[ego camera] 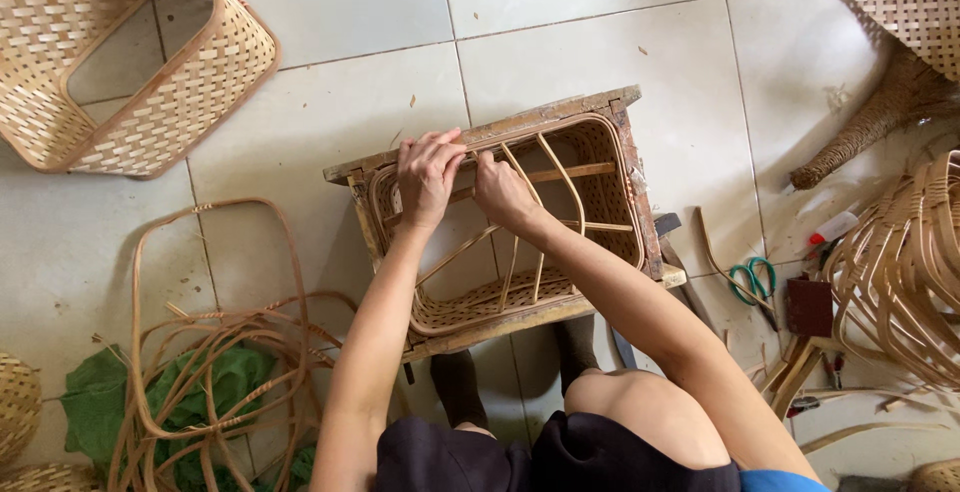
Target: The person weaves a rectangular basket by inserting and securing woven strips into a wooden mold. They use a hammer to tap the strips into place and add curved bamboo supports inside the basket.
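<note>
Wickerwork sat at the centre of the frame: a half-woven basket (520, 297) fitted inside a worn wooden frame (560, 112) that stood on the tiled floor (340, 12). Thin cane ribs (560, 177) crossed its open middle. Both hands met at the basket's upper rim. The left hand (428, 177) lay over the rim with fingers curled down onto it, closed on the cane there. The right hand (500, 190) was just beside it, touching it, fingertips pinched around a thin strip at the rim; exactly how tight the pinch was could not be told.

Below the frame, the person's dark-socked feet (460, 387) and bare knee (640, 407) showed. A finished woven basket (150, 102) lay tipped in the upper left of the frame. Loose cane loops (215, 352) sprawled over green leaves (100, 397) at the lower left. Right of the frame, green-handled scissors (752, 280) lay on the tiles, near a dark red block (810, 307). A bundle of bent cane strips (905, 272) filled the right edge, with another woven piece (915, 2) in the upper right corner.
</note>
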Demonstrator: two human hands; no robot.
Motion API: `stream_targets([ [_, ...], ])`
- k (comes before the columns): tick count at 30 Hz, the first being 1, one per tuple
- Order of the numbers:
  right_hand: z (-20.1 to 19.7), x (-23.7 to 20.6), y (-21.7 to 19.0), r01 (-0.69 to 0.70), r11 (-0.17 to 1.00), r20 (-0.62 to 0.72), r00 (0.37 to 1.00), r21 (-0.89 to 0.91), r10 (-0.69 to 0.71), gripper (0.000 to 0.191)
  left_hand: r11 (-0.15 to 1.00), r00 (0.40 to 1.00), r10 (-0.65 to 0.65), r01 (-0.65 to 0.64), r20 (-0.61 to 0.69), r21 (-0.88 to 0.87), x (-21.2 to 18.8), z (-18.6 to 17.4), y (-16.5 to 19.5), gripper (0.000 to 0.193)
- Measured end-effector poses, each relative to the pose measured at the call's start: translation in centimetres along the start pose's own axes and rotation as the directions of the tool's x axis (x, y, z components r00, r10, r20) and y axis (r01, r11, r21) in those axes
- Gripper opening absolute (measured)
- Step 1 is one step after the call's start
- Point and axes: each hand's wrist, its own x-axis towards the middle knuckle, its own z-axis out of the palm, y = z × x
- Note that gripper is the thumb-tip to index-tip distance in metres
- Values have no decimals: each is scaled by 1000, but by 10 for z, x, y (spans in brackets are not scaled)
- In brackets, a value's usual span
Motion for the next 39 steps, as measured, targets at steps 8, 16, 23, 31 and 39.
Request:
stream_targets([
  [8, -31, -46, 10, 401, 700, 114, 901, -591, -420, 48, 992, 994, 107, -106, 16, -63, -23, 4, -13, 10],
  [16, -157, -179, 283, -348, 935, -229, 907, 65, 353, 23, 970, 963, -212, 228, 165, -88, -71, -61, -57, 16],
  [23, -93, -211, 340, -427, 900, -403, 842, -89, 360, 17, 988, 989, -124, 131, 79, -80, -58, -47, -39, 20],
  [31, -193, -107, 170, 39, 992, -412, 907, -120, -85, 32, 992, 992, -125, 125, -21, 4, -35, -35, -31, 14],
  [39, -51, -35, -52, 145, 825, -171, 983, 546, -60, 24, 992, 989, -121, 123, -82, 24, -22, -29, -33, 12],
])
